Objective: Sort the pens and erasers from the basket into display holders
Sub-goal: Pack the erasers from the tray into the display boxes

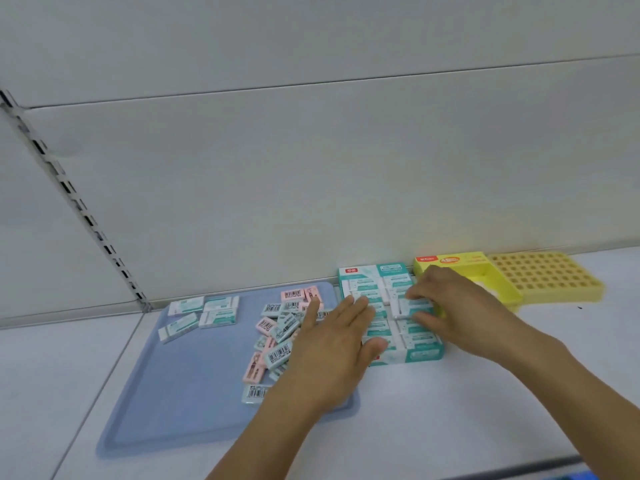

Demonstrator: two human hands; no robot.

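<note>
The flat pale-blue plastic tray [166, 393] lies on the white shelf [485, 393] and serves as the landmark. Touching its right edge stands the teal-and-white cardboard display box [426, 355], nearly full of white erasers in teal paper sleeves [414, 332]; right of that box is a yellow open display box [485, 271], then a yellow plastic pen holder with a grid of holes [547, 275].

On the tray's right half lies a loose heap of small pink and pale-teal sleeved erasers [277, 336]; at its far left corner lie four larger white-and-teal erasers [204, 311].

The left hand [332, 344] rests flat over the teal box's left column, fingers straight and together. The right hand [460, 306] pinches one eraser in the right column between curled fingers and thumb.

These erasers look light, firm and slightly rubbery; the paper sleeves may slip, so hold them by the long sides.

Barcodes show on the heap; a "4B" mark seems legible. The boxes' red logos are too blurred to read.
</note>
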